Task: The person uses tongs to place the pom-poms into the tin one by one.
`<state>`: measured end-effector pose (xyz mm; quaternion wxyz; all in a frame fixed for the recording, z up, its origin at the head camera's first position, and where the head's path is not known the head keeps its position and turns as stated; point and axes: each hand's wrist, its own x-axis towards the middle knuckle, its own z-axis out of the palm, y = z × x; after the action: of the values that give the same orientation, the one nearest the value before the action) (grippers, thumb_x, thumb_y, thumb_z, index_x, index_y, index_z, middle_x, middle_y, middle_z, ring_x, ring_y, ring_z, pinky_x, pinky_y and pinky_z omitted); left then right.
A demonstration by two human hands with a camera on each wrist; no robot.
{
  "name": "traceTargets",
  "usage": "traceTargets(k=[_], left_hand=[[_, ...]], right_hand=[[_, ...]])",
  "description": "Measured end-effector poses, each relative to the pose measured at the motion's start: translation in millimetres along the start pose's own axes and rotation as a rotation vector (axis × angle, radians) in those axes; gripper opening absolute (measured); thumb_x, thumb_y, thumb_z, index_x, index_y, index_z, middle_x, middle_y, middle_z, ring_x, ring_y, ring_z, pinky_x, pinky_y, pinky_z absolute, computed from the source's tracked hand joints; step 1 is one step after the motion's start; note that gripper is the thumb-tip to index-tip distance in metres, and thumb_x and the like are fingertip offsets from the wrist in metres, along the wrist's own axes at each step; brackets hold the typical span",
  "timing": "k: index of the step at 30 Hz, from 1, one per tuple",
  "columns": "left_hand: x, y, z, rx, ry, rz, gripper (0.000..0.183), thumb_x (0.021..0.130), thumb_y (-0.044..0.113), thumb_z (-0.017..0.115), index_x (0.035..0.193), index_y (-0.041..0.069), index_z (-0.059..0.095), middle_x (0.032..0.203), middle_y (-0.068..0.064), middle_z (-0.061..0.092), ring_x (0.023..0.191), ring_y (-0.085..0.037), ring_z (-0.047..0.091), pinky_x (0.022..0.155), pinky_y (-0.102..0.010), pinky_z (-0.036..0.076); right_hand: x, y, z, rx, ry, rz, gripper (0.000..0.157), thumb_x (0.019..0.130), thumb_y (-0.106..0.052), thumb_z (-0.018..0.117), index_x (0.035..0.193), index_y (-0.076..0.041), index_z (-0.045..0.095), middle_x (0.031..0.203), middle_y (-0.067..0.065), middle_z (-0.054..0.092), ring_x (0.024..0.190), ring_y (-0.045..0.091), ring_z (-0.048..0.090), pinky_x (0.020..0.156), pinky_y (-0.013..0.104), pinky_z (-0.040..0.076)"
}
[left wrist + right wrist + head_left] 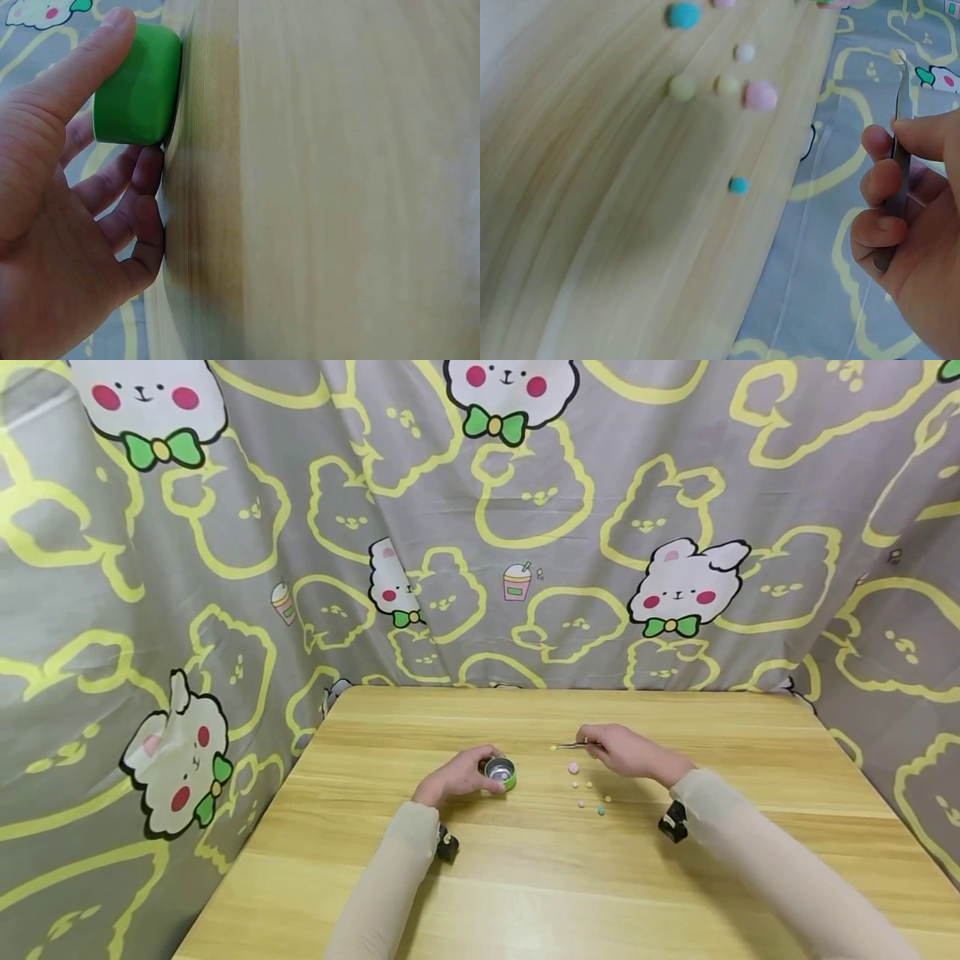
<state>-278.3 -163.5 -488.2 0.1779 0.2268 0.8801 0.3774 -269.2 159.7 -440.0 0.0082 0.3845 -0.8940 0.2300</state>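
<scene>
My left hand [459, 774] holds a small round green tin [500, 779] upright on the table, thumb on one side and fingers round the other. The tin's silvery inside faces up, and a small pale pinkish spot shows in it. In the left wrist view the tin's green wall [136, 94] touches the thumb. My right hand [624, 750] pinches metal tweezers [901, 161], their tips pointing left toward the tin. A tiny pale yellow ball [553, 747] sits at the tweezer tips, apart from the tin.
Several small balls lie loose between the hands, among them a larger pink one [573, 767] and a teal one [601, 811]. A blue ball [739, 184] lies apart in the right wrist view. A patterned curtain [517, 635] hangs behind the wooden table [525, 877].
</scene>
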Motion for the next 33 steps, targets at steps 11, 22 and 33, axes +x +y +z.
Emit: traceTargets(k=[11, 22, 33], left_hand=[[0.8, 0.2, 1.5, -0.011, 0.003, 0.007, 0.049, 0.077, 0.024, 0.08, 0.12, 0.014, 0.056, 0.105, 0.002, 0.06, 0.097, -0.015, 0.055, 0.086, -0.034, 0.043], [2.7, -0.8, 0.4, 0.004, 0.0, 0.018, 0.048, 0.078, 0.024, 0.08, 0.119, 0.014, 0.056, 0.103, 0.003, 0.059, 0.095, -0.013, 0.055, 0.086, -0.033, 0.043], [2.8, -0.9, -0.1, 0.007, 0.001, 0.027, 0.048, 0.077, 0.026, 0.08, 0.118, 0.015, 0.057, 0.103, 0.004, 0.06, 0.095, -0.013, 0.055, 0.086, -0.033, 0.043]], right_hand=[[20, -18, 5.3, 0.026, -0.053, -0.031, 0.013, 0.098, -0.005, 0.047, 0.104, -0.009, 0.058, 0.086, -0.004, 0.059, 0.066, 0.008, 0.046, 0.062, 0.029, 0.041], [37, -30, 14.4, 0.079, -0.085, -0.04, 0.016, 0.098, -0.003, 0.044, 0.106, -0.006, 0.058, 0.077, -0.005, 0.054, 0.058, 0.005, 0.047, 0.06, 0.028, 0.043], [52, -28, 31.5, 0.019, -0.066, -0.115, 0.017, 0.094, 0.0, 0.047, 0.103, -0.009, 0.059, 0.091, 0.007, 0.064, 0.078, 0.012, 0.057, 0.07, 0.033, 0.048]])
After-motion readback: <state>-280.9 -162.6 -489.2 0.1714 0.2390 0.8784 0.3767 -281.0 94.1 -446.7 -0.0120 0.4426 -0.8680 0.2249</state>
